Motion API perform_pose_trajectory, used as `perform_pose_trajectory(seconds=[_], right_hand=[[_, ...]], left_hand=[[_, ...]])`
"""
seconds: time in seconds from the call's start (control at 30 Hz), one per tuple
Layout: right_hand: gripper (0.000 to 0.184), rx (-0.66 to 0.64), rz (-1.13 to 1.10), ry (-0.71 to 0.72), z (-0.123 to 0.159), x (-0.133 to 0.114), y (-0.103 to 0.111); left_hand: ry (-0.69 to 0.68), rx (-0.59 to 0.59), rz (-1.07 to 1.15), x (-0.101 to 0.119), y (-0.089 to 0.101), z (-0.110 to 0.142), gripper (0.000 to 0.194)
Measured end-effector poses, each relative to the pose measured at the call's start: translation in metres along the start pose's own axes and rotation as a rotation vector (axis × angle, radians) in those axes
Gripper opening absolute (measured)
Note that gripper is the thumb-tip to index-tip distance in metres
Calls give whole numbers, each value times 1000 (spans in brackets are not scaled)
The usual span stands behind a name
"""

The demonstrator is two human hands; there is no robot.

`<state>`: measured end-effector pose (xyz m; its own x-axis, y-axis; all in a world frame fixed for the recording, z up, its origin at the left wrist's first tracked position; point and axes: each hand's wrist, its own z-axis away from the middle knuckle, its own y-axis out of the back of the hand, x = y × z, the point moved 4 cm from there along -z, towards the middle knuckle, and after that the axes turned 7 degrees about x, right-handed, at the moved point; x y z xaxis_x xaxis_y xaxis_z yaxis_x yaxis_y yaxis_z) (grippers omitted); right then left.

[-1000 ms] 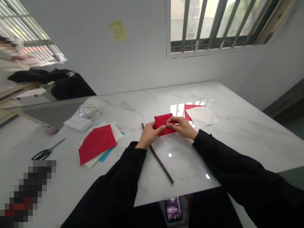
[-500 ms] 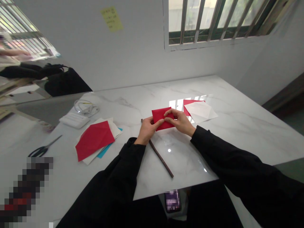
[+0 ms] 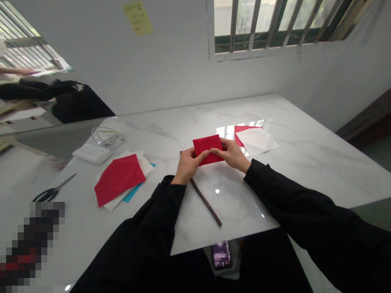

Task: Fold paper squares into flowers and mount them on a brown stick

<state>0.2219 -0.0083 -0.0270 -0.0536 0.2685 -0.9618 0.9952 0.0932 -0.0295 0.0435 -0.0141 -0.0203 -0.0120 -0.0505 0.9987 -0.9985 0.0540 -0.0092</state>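
Back from bench's near edge [image 3: 195, 243]: L hand [image 3: 187, 166], R hand [image 3: 234, 155] fingers [image 3: 225, 142] gripping red paper [image 3: 207, 143]; prob. pressing step, next needs even pressure.

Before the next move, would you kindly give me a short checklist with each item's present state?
1. Left hand holding the folded red paper: ok.
2. Right hand holding its other side: ok.
3. Folds on the paper's underside neat: cannot tell, hidden from view.
4. Scissors away from both hands: ok, off to the left.
5. Dark stick fully in view: not ok, the left hand hides part.
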Motion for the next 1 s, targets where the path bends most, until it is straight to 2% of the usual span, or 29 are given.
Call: perform_pose_trajectory(seconds=[0.73, 1.0], right_hand=[[44, 31, -17, -54, 1, 1, -2], [36, 50, 2, -61, -1, 12, -1]], left_hand=[[10, 49, 7, 0, 0, 1, 58], [22, 48, 26, -4, -1, 0, 60]])
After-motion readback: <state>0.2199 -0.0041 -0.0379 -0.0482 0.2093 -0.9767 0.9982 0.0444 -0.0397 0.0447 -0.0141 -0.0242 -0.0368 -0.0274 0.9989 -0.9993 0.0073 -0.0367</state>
